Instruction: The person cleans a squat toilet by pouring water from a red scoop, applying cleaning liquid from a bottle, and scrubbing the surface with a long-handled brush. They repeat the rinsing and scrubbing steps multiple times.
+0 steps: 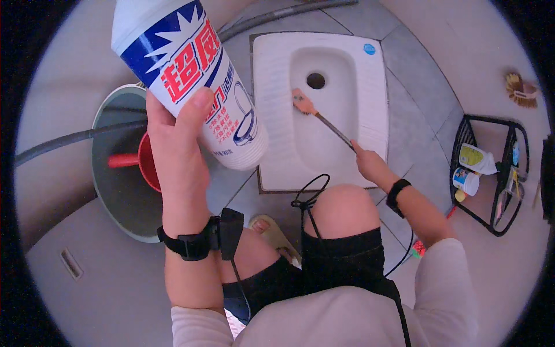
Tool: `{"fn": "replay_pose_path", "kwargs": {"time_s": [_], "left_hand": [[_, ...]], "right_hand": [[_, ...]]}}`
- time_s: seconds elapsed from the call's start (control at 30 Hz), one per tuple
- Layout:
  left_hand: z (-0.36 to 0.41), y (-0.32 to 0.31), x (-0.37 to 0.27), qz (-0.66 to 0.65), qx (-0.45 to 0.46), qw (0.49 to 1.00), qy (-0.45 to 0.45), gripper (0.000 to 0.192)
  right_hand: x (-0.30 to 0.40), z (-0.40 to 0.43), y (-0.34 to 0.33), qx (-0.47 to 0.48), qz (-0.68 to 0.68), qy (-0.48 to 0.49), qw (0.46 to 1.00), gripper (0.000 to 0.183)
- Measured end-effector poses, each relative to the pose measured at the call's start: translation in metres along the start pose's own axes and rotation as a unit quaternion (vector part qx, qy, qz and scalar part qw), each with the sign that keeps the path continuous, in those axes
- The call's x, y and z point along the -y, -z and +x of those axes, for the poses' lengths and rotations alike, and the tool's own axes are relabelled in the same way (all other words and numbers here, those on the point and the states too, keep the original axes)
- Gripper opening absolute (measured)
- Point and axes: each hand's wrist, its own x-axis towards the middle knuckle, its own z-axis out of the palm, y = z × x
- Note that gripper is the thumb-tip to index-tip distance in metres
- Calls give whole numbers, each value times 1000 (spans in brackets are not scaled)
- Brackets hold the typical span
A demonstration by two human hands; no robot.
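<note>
Raised close to the camera, my left hand [177, 130] grips a white plastic bottle of toilet cleaner [243, 143] with a blue and red printed label. The bottle is tilted, and its top runs out of the picture. My right hand [373, 165] holds the handle of a long brush [334, 129] with an orange head. That brush head lies at the left inner edge of the basin of a white ceramic squat toilet [368, 108], just below the dark drain hole [315, 80].
At left stands a large grey-green tub [117, 195] with a red dipper [123, 160] inside; a grey hose [65, 142] crosses its rim. A black wire basket [485, 230] with bottles hangs on the right wall below a bristle brush [522, 91]. Another hose [286, 17] lies behind the toilet.
</note>
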Motion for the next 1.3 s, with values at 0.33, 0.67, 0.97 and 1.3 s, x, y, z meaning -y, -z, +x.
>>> {"fn": "replay_pose_path", "kwargs": {"time_s": [0.33, 0.67, 0.97, 1.3], "left_hand": [[0, -13, 5, 0, 26, 1000, -5, 45], [11, -10, 13, -17, 19, 1000, -10, 47], [14, -18, 24, -32, 45, 998, -14, 37], [14, -14, 25, -37, 41, 998, -25, 36]], "right_hand": [[-24, 68, 15, -85, -29, -11, 996, 52], [-32, -72, 32, 116, -76, 14, 990, 59], [-27, -37, 51, 23, -198, -37, 979, 57], [-41, -78, 71, 82, -224, 21, 971, 44]]}}
